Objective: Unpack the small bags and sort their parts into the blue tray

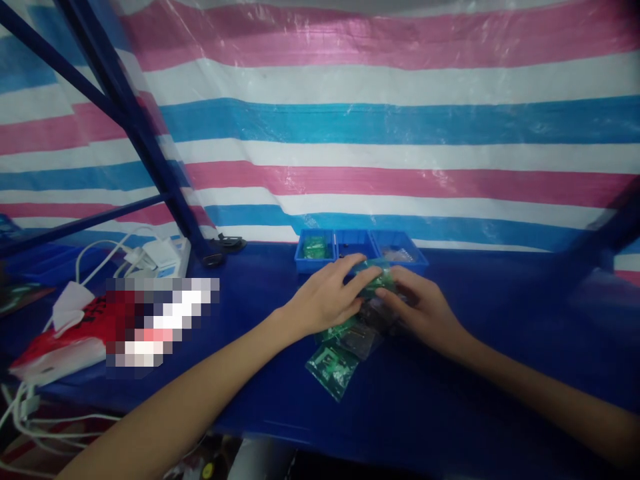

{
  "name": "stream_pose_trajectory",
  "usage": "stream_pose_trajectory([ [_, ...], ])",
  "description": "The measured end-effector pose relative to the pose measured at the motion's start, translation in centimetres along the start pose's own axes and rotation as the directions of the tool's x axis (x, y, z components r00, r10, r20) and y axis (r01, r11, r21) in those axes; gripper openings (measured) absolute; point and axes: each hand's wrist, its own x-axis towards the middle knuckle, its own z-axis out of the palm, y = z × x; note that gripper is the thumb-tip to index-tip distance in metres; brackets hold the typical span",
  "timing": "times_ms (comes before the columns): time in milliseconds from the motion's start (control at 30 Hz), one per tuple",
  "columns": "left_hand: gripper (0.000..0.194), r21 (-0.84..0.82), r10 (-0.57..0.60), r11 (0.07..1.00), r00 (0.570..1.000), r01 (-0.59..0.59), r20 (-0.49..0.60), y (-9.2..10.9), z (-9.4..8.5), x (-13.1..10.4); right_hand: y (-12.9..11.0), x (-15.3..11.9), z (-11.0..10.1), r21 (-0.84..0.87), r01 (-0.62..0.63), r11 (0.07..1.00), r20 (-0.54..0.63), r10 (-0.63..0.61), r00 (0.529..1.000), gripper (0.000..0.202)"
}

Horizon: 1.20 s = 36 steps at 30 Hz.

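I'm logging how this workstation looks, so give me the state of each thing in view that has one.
Left hand: fingers bent, at the packets in hand.
Right hand: fingers curled, at the same packets.
Nearest green packet: lying on the table, touched by neither hand.
Blue tray: open-topped, green contents in its left compartment.
Striped sheet: hung up, creased.
Red package: lying down; open or sealed, cannot tell.

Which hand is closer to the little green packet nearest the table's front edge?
Left. The left hand is just beyond the green packet; the right hand is farther off, beyond it and to its right.
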Motion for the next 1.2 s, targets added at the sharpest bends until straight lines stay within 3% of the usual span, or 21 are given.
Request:
stream_pose_trajectory([
  [333,0.056,-0.076,-0.004,0.997,0.999,0.007,0.040,0.4,0.0,0.1,-0.7,0.2,-0.5,-0.111,0.170,0.979,-0.013,-0.173,0.985,0.016],
  [733,0.050,-0.078,-0.068,0.994,0.997,0.071,0.041,0.3,0.2,0.2,-0.9,0.0,-0.5,-0.084,0.133,0.988,-0.018,-0.135,0.991,0.012],
  [900,0.050,-0.063,-0.061,0.996,0.998,0.059,-0.028,0.2,0.6,0.0,-0.3,-0.2,-0.1,-0.080,0.128,0.989,-0.045,-0.132,0.990,0.024],
  [1067,0.057,-0.053,-0.116,0.992,0.989,0.112,-0.089,0.5,0.2,0.1,0.0,-0.1,-0.1,-0.024,0.082,0.996,-0.082,-0.084,0.993,0.023],
  [1200,0.051,-0.054,-0.112,0.993,0.983,0.105,-0.142,0.5,0.0,0.2,0.1,-0.1,-0.1,0.010,0.068,0.998,-0.101,-0.066,0.993,0.024],
])
